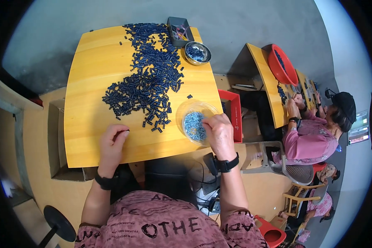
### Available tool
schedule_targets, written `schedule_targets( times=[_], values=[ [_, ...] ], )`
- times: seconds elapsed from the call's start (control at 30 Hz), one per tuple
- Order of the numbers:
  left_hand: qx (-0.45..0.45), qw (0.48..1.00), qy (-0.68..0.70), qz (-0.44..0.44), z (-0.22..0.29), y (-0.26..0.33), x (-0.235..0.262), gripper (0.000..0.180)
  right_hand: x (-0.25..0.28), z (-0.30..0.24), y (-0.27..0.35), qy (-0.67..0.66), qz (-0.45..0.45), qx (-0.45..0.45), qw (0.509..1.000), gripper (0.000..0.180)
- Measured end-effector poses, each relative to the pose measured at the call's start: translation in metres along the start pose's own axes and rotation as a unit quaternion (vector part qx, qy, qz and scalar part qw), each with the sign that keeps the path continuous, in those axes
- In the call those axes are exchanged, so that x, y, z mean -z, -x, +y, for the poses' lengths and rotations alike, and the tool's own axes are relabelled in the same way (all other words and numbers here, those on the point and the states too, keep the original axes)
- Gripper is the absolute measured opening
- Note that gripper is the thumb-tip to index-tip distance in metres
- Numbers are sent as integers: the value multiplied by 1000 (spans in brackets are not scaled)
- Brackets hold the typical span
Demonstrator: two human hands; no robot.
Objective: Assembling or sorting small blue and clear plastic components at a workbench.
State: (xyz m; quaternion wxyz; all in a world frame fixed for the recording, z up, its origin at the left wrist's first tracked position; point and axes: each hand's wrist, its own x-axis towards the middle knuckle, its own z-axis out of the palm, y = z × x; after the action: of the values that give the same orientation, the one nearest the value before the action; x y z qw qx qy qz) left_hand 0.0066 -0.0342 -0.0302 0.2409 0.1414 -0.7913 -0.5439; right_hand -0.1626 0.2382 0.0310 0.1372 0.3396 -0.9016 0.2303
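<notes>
A large heap of small dark blue plastic pieces (149, 78) spreads over the yellow wooden table (95, 82). My left hand (113, 144) rests near the table's front edge, fingers pinched on one dark piece (126, 132). My right hand (220, 132) reaches into a clear plastic bowl (196, 120) filled with small silvery-blue metal parts; its fingertips are closed over the bowl's right rim, and what they hold is hidden.
At the table's far right corner stand a metal bowl (197, 53) with dark pieces and a grey tray (179, 31). A red crate (233, 113) sits beside the table. A person in pink (314, 136) works at a neighbouring table with a red basin (282, 64).
</notes>
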Motion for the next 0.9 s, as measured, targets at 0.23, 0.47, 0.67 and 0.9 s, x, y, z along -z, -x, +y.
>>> schedule_targets(
  times=[0.23,0.47,0.67,0.9],
  values=[
    [239,947,211,-22,25,21,3,11,-4,5,-4,11,-80,1,997,13],
    [244,936,253,-25,33,22,-4,15,-13,9,1,-55,-106,6,993,9],
    [236,931,273,-47,34,24,-5,12,-16,6,0,-54,-119,16,991,4],
    [245,918,310,-48,36,24,-9,10,-20,-3,-8,25,-147,80,986,5]
  ],
)
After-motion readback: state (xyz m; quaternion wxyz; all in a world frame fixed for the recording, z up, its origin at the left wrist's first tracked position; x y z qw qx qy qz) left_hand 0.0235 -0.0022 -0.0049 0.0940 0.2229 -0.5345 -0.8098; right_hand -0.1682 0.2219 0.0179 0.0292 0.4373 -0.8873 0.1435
